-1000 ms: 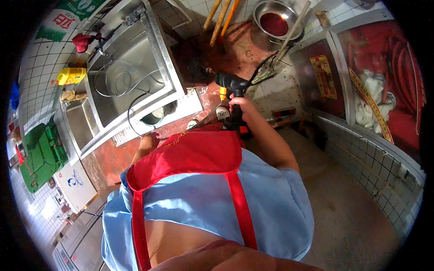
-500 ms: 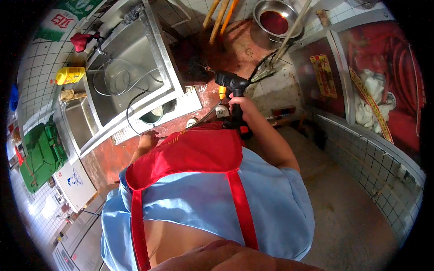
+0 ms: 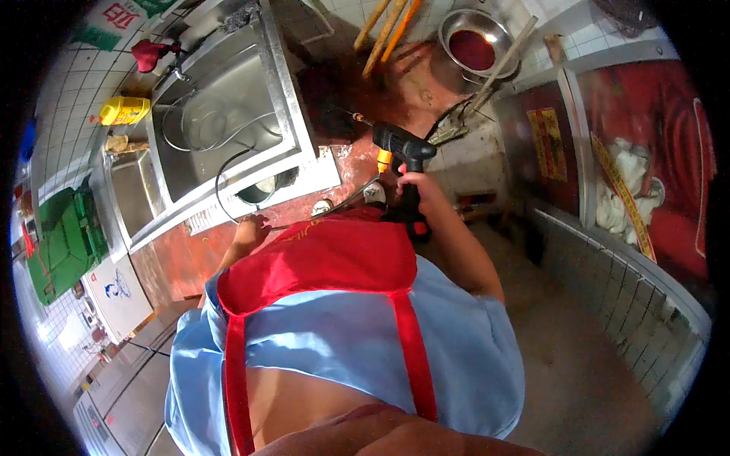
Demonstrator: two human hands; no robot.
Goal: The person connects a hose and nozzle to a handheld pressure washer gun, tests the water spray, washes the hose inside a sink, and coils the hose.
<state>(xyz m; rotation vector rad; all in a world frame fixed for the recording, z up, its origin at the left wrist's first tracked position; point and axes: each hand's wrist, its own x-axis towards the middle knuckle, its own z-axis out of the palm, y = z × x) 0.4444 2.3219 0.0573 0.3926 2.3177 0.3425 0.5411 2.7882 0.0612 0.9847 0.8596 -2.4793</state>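
Head: R hand (image 3: 423,190) grips spray gun (image 3: 401,143); L hand (image 3: 251,229) prob. on hose (image 3: 362,191).

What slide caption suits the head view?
Right hand grips a black pistol-shaped tool whose hose runs to the left hand, beside a steel sink.

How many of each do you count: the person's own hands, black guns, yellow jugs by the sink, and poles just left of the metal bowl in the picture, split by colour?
Hands, left hand and right hand: 2
Gun: 1
Jug: 1
Brown poles: 2
Orange pole: 1
Total: 7
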